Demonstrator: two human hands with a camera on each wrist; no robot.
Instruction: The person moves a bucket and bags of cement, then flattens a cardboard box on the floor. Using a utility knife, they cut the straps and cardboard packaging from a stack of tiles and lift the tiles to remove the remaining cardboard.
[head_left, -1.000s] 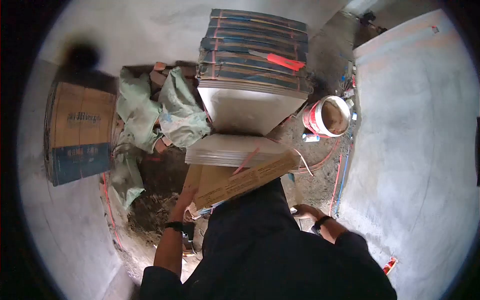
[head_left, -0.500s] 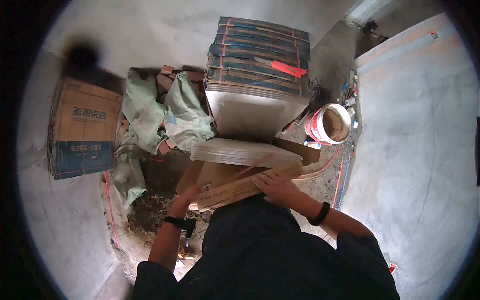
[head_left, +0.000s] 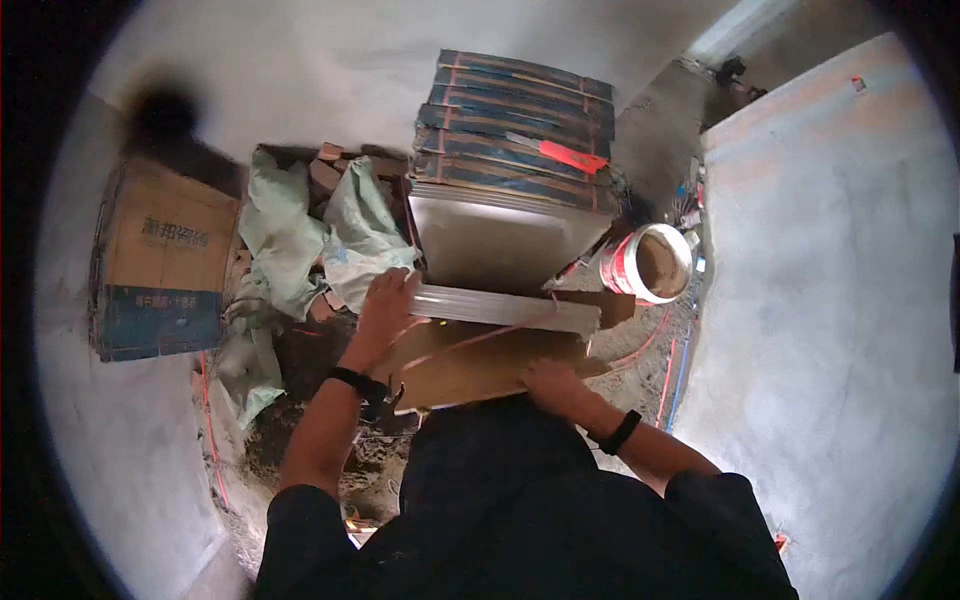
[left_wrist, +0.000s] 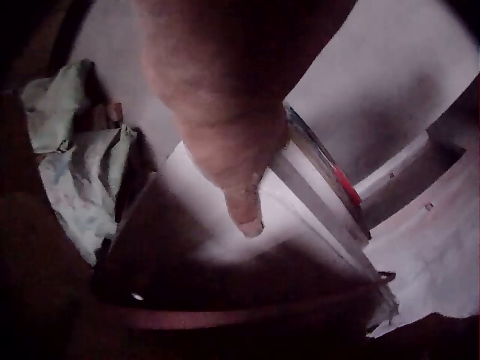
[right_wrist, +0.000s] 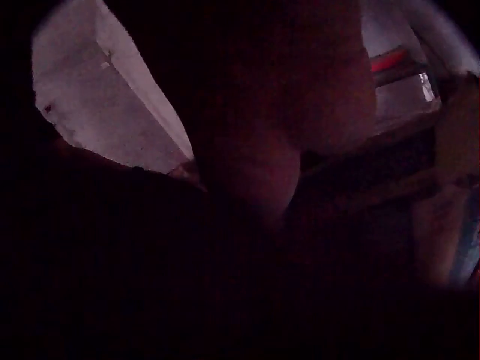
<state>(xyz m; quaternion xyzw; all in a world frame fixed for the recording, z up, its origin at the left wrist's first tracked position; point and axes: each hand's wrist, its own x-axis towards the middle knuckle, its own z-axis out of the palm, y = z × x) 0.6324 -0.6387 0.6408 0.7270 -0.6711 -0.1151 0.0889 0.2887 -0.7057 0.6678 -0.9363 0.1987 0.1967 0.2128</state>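
In the head view, my left hand (head_left: 385, 312) grips the left end of the front stack of pale tiles (head_left: 505, 307). Its thumb (left_wrist: 246, 214) points downward in the left wrist view, overlapping a pale tile face. Nearer my body, my right hand (head_left: 560, 388) holds the edge of a brown cardboard piece (head_left: 470, 372), fingers curled over it. A pinkish strap (head_left: 480, 340) runs slantwise across the cardboard and up to the tiles. The right wrist view is mostly dark, with part of the right hand (right_wrist: 262, 165) showing.
Behind stand banded boxes (head_left: 520, 110) with a red-handled knife (head_left: 572, 156) on top and more tiles (head_left: 500, 235). Green sacks (head_left: 285, 235) and bricks lie left, near a carton (head_left: 165, 250) against the wall. A bucket (head_left: 620, 268) stands right, near red and blue lines along the wall.
My right hand has come up from beside my leg onto the cardboard. The left hand has moved forward from the cardboard to the tile stack's left end. The cardboard now lies lower, baring the tiles' edges.
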